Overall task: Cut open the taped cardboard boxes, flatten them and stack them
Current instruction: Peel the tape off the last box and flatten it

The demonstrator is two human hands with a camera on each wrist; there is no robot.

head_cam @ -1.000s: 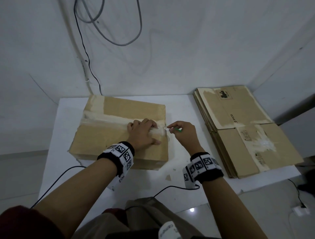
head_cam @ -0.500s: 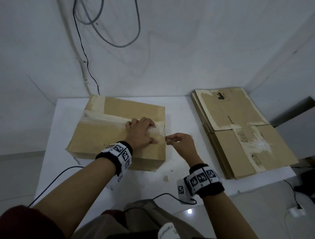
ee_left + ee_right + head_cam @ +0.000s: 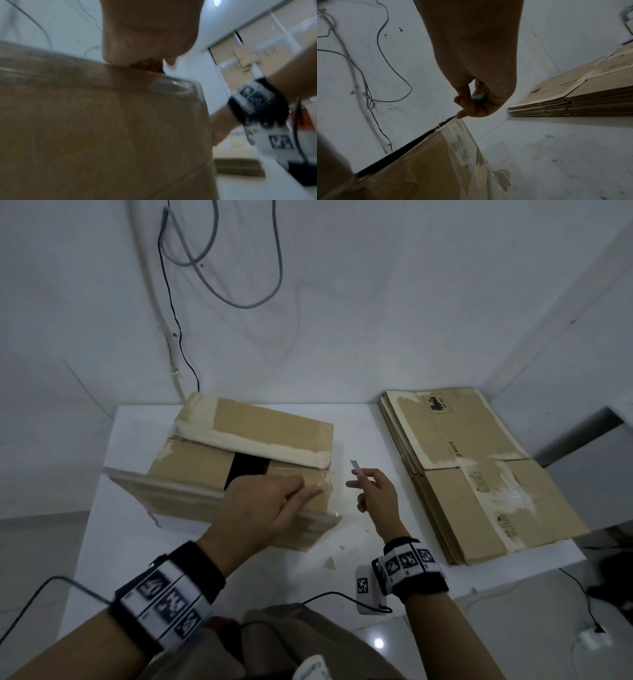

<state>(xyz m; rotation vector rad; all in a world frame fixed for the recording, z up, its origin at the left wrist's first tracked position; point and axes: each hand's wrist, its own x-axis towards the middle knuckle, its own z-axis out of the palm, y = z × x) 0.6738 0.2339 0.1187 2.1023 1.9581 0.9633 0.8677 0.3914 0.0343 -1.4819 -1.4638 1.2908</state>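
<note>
Cardboard box (image 3: 246, 440) sat on our white table (image 3: 113, 542), its near flap (image 3: 191, 491) raised. Our left hand (image 3: 260, 508) gripped that flap's edge. Just right of the box, our right hand (image 3: 376, 494) pinched a green cutter (image 3: 479, 98). Farther right lay the flattened stack (image 3: 479, 474).

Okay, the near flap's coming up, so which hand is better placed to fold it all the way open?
Left, probably. The left hand already grips the near flap of the box, while the right hand holds the cutter beside it.
</note>
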